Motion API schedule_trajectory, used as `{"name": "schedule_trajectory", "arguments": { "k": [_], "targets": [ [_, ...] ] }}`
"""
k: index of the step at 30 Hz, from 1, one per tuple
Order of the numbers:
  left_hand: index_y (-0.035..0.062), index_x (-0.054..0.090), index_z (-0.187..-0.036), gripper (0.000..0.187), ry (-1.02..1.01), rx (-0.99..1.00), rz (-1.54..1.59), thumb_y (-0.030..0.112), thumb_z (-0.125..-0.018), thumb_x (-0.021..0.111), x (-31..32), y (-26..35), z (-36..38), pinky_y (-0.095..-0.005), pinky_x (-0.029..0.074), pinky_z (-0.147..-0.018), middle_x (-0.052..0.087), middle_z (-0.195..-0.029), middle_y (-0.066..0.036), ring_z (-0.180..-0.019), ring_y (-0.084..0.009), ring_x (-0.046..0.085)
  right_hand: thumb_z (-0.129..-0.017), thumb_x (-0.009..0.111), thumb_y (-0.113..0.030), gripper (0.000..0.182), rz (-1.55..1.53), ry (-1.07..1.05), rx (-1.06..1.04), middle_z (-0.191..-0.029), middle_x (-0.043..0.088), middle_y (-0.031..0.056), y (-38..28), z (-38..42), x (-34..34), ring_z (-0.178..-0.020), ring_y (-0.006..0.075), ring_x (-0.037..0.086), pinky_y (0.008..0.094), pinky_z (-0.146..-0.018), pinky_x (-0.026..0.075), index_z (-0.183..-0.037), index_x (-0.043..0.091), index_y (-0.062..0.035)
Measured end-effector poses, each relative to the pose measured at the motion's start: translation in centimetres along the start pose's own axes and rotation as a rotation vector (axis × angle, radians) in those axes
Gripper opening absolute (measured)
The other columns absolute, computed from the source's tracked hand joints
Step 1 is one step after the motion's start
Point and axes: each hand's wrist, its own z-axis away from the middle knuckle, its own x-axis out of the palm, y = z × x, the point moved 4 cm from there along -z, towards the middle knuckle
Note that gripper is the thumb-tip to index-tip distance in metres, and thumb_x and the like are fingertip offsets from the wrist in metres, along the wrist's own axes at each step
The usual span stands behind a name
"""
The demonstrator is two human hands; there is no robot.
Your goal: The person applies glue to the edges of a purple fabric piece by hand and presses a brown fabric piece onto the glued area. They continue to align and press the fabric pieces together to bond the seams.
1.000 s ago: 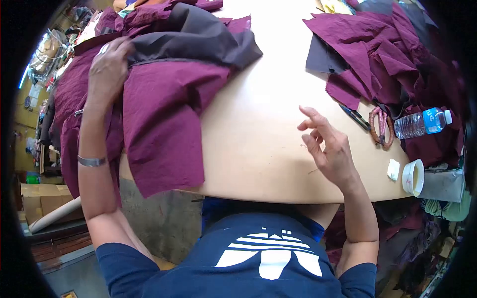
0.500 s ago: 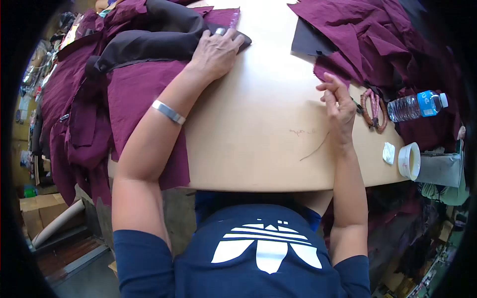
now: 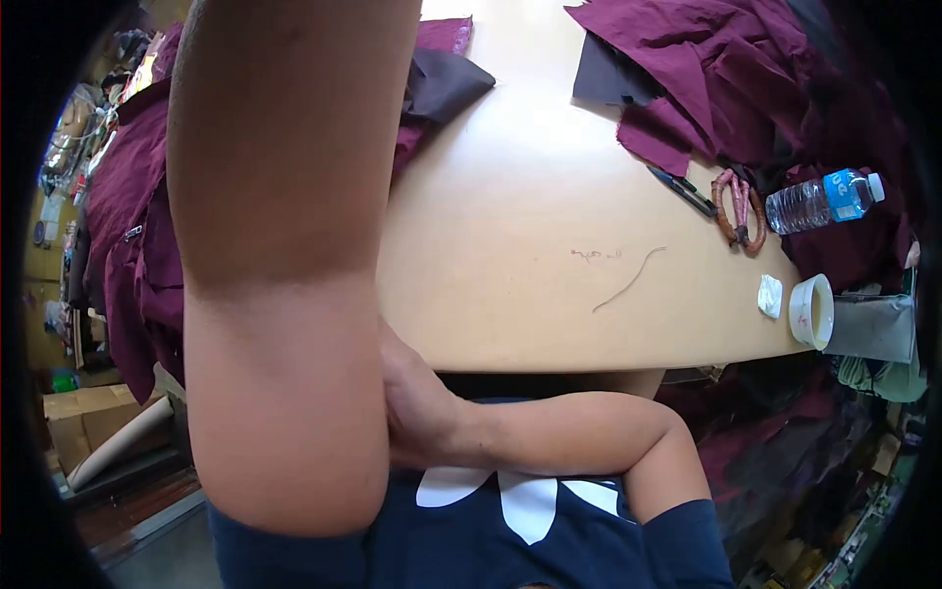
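Observation:
My left forearm rises up past the top edge of the head view, so my left hand is out of the picture. Across my body reaches my right hand [image 3: 420, 401], over the front of my shirt. Its fingers are hidden behind my left arm, so their shape and anything in them cannot be seen. Maroon cloth [image 3: 137, 236] lies at the left of the table, largely covered by my left arm. A corner of dark cloth [image 3: 447, 84] shows beside that arm.
A second pile of maroon cloth [image 3: 702, 69] covers the table's back right. Nearby are dark pen-like tools [image 3: 684, 190], wrapped-handle snips [image 3: 737, 214], a water bottle [image 3: 819, 202], a white crumpled piece [image 3: 769, 295] and a white bowl [image 3: 811, 311]. A loose thread [image 3: 628, 282] lies mid-table.
My left hand has left the dark cloth and gone up out of view. My right hand has come down from beside the right cloth pile and crossed leftward behind my left arm.

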Motion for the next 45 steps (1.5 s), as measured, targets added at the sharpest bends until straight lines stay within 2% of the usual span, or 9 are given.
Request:
{"name": "schedule_trajectory", "arguments": {
  "k": [5,10,14,18,24,34,38,41,45],
  "targets": [
    [0.0102,0.048,-0.124,0.053,-0.338,0.063,0.048,0.028,-0.077,0.065,1.4,2.1,5.6,-0.0407,0.046,-0.087,0.055,-0.115,-0.023,-0.103,-0.0340,0.057,-0.096,0.037,-0.046,0.050,0.225,0.216,0.121,-0.071,0.041,-0.0049,-1.5,1.9,-3.0,-0.056,0.0058,0.035,0.0237,-0.049,0.031,-0.135,0.031,-0.0146],
    [0.0101,0.049,-0.123,0.051,-0.445,0.059,0.064,0.028,-0.078,0.065,1.8,2.6,7.2,-0.0409,0.046,-0.086,0.055,-0.114,-0.022,-0.102,-0.0330,0.058,-0.096,0.043,-0.024,0.044,0.342,0.348,-0.299,-0.058,0.024,-0.0052,-8.0,5.9,-4.1,-0.046,0.0051,0.019,0.0195,-0.041,0.018,-0.135,0.029,-0.0108],
    [0.0100,0.049,-0.122,0.050,-0.472,0.050,0.070,0.028,-0.078,0.065,1.9,2.7,7.3,-0.0410,0.046,-0.085,0.055,-0.114,-0.021,-0.102,-0.0323,0.058,-0.098,0.038,-0.034,0.059,0.431,0.223,-0.288,-0.096,0.059,0.0070,-6.1,2.6,-4.2,-0.081,0.0126,0.055,0.0303,-0.072,0.046,-0.145,0.010,-0.0122],
    [0.0099,0.050,-0.120,0.048,-0.491,0.040,0.059,0.028,-0.078,0.064,2.0,2.5,7.6,-0.0412,0.046,-0.085,0.056,-0.114,-0.019,-0.101,-0.0315,0.058,-0.098,0.038,-0.031,0.046,0.101,0.089,0.048,-0.135,0.045,0.0096,0.8,-0.4,-1.5,-0.119,0.0192,0.046,0.0357,-0.098,0.038,-0.135,0.037,-0.0042],
    [0.0097,0.051,-0.119,0.045,-0.516,0.028,0.061,0.028,-0.079,0.064,1.5,2.3,7.9,-0.0414,0.046,-0.084,0.056,-0.113,-0.018,-0.101,-0.0304,0.058,-0.098,0.038,-0.028,0.044,0.114,0.117,0.191,-0.134,0.046,0.0095,1.5,0.9,-0.2,-0.119,0.0177,0.046,0.0335,-0.097,0.038,-0.133,0.039,-0.0022],
    [0.0095,0.052,-0.116,0.041,-0.520,0.046,0.028,0.028,-0.080,0.063,1.8,2.8,7.2,-0.0418,0.046,-0.083,0.056,-0.112,-0.015,-0.100,-0.0285,0.058,-0.093,0.046,-0.024,0.047,0.257,0.213,-0.101,-0.058,0.031,-0.0050,-4.2,2.9,-2.6,-0.044,0.0049,0.025,0.0196,-0.041,0.022,-0.135,0.029,-0.0141],
    [0.0093,0.053,-0.114,0.040,-0.441,0.078,-0.075,0.028,-0.080,0.063,3.5,3.2,4.7,-0.0420,0.046,-0.082,0.057,-0.112,-0.014,-0.099,-0.0278,0.058,-0.092,0.047,-0.016,0.058,0.723,0.368,-0.560,-0.061,0.036,-0.0036,-12.2,8.8,-3.5,-0.047,0.0042,0.028,0.0187,-0.041,0.023,-0.143,0.019,-0.0098],
    [0.0093,0.053,-0.114,0.039,-0.393,0.076,-0.228,0.028,-0.081,0.062,8.1,2.5,3.7,-0.0421,0.047,-0.082,0.057,-0.111,-0.013,-0.099,-0.0272,0.058,-0.087,0.053,-0.007,0.057,2.138,0.842,-0.881,-0.109,0.060,0.0136,-15.2,13.9,-3.8,-0.081,0.0152,0.055,0.0291,-0.080,0.043,-0.140,0.031,-0.0073],
    [0.0086,0.052,-0.113,0.040,-0.315,-0.089,-0.388,0.029,-0.081,0.062,15.4,-0.1,6.6,-0.0423,0.046,-0.082,0.056,-0.111,-0.012,-0.099,-0.0277,0.058,-0.081,0.056,0.001,0.055,2.216,0.988,-0.833,-0.113,0.058,0.0167,-16.4,17.5,-7.1,-0.106,0.0327,0.055,0.0383,-0.092,0.041,-0.134,0.041,-0.0051]
  ]
}}
